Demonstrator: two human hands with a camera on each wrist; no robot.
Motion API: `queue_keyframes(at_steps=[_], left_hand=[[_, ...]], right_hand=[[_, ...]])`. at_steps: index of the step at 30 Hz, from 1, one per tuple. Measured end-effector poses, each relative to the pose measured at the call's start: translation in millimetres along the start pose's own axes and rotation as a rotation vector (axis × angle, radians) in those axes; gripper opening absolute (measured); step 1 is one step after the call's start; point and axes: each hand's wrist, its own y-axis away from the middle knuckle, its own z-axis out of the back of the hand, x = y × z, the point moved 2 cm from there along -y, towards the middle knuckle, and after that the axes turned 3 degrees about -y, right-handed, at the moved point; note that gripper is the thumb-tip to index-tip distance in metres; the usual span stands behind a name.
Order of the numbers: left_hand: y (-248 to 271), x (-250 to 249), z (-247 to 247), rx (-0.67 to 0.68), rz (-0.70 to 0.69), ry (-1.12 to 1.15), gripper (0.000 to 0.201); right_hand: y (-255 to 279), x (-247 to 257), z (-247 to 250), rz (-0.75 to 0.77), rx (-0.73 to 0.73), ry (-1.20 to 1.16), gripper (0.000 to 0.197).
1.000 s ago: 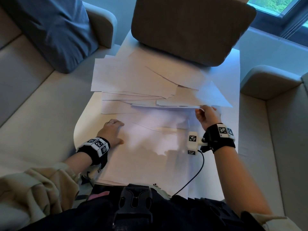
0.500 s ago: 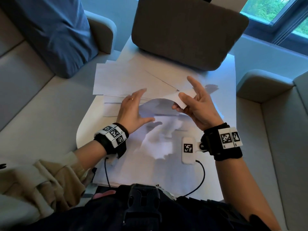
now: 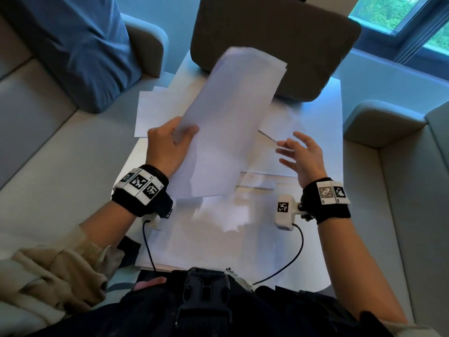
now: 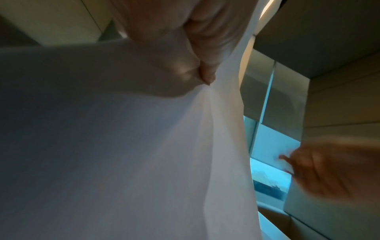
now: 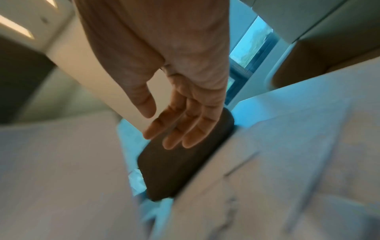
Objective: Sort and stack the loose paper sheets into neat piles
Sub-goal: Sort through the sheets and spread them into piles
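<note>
The left hand [image 3: 167,147] is pinching a white paper sheet [image 3: 228,122] by its near left edge, thumb on top, and the sheet is hanging in the air above the table [image 3: 323,132] — tilted, its far end blurred in front of the dark grey chair back [image 3: 274,37]. In the left wrist view the thumb is pressing into the paper, which is creasing slightly at the grip. The right hand [image 3: 301,156] is hovering just to the right of the sheet with fingers spread and relaxed, holding nothing and touching nothing.

Beneath the hands, more loose sheets [image 3: 158,110] are lying fanned and overlapping on the white table, some reaching toward the near edge. The table is sitting between pale grey sofa seats [image 3: 48,154] — a blue cushion [image 3: 82,45] is leaning at the far left, and a rounded armrest [image 3: 381,120] is showing on the right. A window [image 3: 398,15] with green foliage outside is filling the far right corner, throwing cool bluish light over the paper.
</note>
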Motion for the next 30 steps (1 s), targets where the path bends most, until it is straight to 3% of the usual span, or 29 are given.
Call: queue_keyframes(at_steps=[6,10,15,20,26,29,30], left_hand=[[3.3,3.6,26.0,-0.052,-0.048,-0.071,0.023],[7.2,9.8,35.2,-0.088,-0.025,-0.070,0.021],[9.7,12.3,43.2,-0.099,-0.021,-0.114,0.019],[11.0,15.8,46.3,-0.112,-0.009,-0.129,0.023],[11.1,14.9,44.5,-0.104,-0.011,-0.134,0.021],[8.9,17.1,41.6,-0.087,0.005,-0.120,0.018],[8.6,17.3,40.6,-0.079,-0.003,-0.120,0.016]], right_hand=[[-51.6,-95.8,22.3,-0.328,-0.049,0.555,0.044],[-61.2,-120.5,17.6,-0.330,-0.060,0.901,0.051],[-62.3,-126.6,-3.6,-0.343,-0.149,1.095,0.070],[-67.4,-130.5,-2.4,-0.420,-0.193,1.025,0.077],[-65.4,-127.7,-0.3,-0.337,-0.108,0.932,0.050],[-69.3,-133.6,-2.5,-0.254,-0.067,0.943,0.015],[-70.4,-133.0,-3.7,-0.239,-0.066,0.940,0.023]])
